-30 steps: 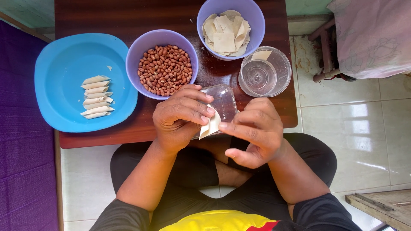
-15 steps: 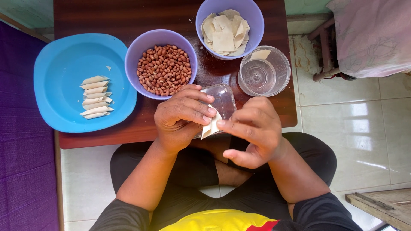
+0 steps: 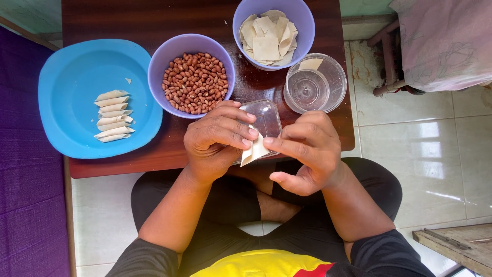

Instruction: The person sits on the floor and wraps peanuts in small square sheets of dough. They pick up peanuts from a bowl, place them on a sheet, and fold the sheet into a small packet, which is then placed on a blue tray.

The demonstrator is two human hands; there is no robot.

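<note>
Six rolled wrappers (image 3: 113, 116) already stacked in a column on the blue plate (image 3: 66, 66) at the left of the frame, each lying with its long axis roughly left to right, tilted slightly up to the right. Plenty left, by the look of it: purple bowl of peanuts (image 3: 193, 82) at upper centre, heaped full; second purple bowl (image 3: 297, 20) at the top, holding a loose pile of flat wrapper squares (image 3: 267, 37). Round clear container (image 3: 314, 83) at right of centre with one pale square against its rim.

One more wrapper (image 3: 254, 150) in work at mid-frame, just above the near edge of the dark wooden surface (image 3: 154, 20) and partly over a small clear rectangular tub (image 3: 264, 119). Pinched between fingertips of the left hand (image 3: 218, 141) and the right hand (image 3: 305, 151), both curled closed on it. Folded, seemingly mid-roll rather than finished; long axis running from lower left to upper right, narrow corner pointing down-left toward the lap. Whether filled with peanuts: hidden by the fingers, cannot tell.
</note>
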